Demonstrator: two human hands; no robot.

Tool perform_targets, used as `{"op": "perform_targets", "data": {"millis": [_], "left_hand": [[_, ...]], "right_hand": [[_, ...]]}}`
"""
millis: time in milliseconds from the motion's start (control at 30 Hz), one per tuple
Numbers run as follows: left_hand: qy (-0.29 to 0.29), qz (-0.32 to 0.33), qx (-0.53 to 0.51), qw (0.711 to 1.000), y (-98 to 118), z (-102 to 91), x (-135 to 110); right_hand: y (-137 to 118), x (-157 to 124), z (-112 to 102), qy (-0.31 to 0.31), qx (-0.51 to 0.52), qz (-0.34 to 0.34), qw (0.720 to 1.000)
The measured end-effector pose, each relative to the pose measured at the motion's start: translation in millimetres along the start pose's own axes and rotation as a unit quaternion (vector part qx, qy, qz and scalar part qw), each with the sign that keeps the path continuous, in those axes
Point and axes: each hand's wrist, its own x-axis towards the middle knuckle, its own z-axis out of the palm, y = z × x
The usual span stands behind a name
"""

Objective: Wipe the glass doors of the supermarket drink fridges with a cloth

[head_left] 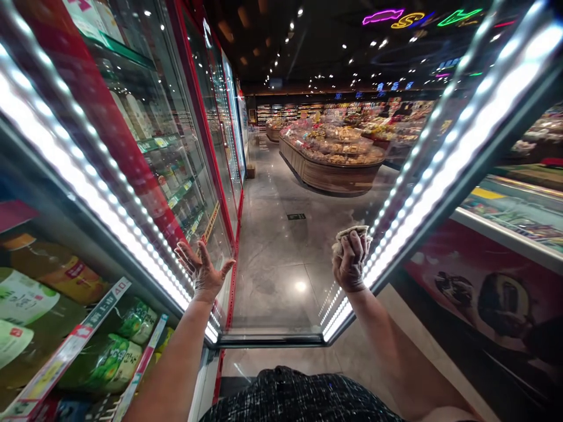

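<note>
At your far left the cooler shelf (65,351) carries green packets (127,346) and bottled drinks (48,269) behind its price rail, all well apart from your hands. Beside it runs the lit strip of the cooler frame (109,217).

Your left hand (203,272) is spread wide, fingers fanned and palm forward, set flat against the open glass door (281,258) close to its left edge, just beside that lit strip. It holds nothing. Whether the palm presses hard or only rests on the pane, you cannot tell from here.

The glass door stretches between your two hands, its long axis running away from you toward the shop floor, its bottom rail (272,339) lying crosswise just above your waist. Through it you see the grey floor (281,205) and a curved food display (334,158) far off.

Your right hand (350,264) is curled shut around a crumpled cloth (352,234), which bunches out above the knuckles. The cloth sits against the pane at the door's right edge, touching or nearly touching the right-hand lit strip (440,164). So the cloth lies on the right side of the glass, with the uncovered pane spreading left of it toward your open hand; your right hand is the one on it.

Farther right, a low freezer (510,228) with a printed front stands well apart.
</note>
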Motion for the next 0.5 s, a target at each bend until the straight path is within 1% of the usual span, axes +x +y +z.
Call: {"op": "perform_targets", "data": {"millis": [67, 200, 267, 300, 367, 433, 500], "left_hand": [[0.001, 0.001, 0.002, 1.0, 0, -0.1, 0], [-0.001, 0.0, 0.0, 1.0, 0, -1.1, -1], [-0.003, -0.001, -0.003, 1.0, 0, -2.1, -1], [-0.003, -0.002, -0.003, 1.0, 0, -2.6, -2], [-0.003, -0.002, -0.002, 1.0, -1, -3.6, -3], [0.001, -0.001, 0.001, 1.0, -2, -4.1, -3], [0.004, 0.001, 0.005, 1.0, -3, -4.2, -4]], "right_hand": [[3, 11, -1, 0.001, -0.008, 0.001, 1.0], [8, 52, -1, 0.024, 0.003, 0.005, 1.0], [5, 60, 0, 0.04, 0.012, 0.006, 0.999], [2, 58, 1, 0.045, 0.014, 0.004, 0.999], [-5, 42, 3, 0.038, 0.018, 0.003, 0.999], [-12, 19, 4, 0.013, 0.024, 0.005, 1.0], [-16, 3, 5, -0.012, 0.025, 0.006, 1.0]]}}
